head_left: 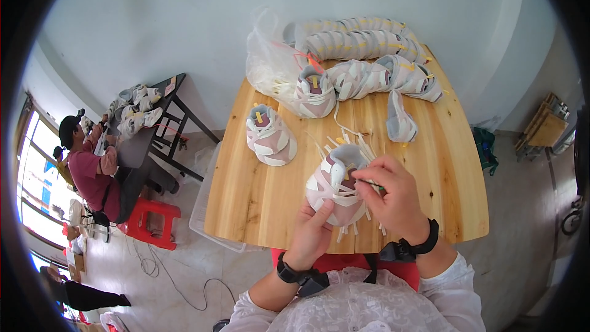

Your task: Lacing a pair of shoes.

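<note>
My left hand (312, 232) grips a pink, white and grey shoe upper (337, 198) by its near left side, thumb on its outer face. At its opening, my right hand (390, 189) pinches a thin dark tool with a green part (372, 184), whose kind I cannot make out. The tool's tip lies close to the lace-hole edge; whether it is through a hole I cannot tell. Flat whitish laces (369, 145) fan out behind and under this upper. A second upper (270, 135) stands apart to the left, and a third upper (314, 92) stands farther back.
Rows of nested uppers (369, 44) lie along the far side of the wooden table (442, 203). A plastic bag of laces (264, 55) stands at the far left, and a single upper (401, 120) lies at the right. Another person (92, 175) sits at a dark table (138, 150).
</note>
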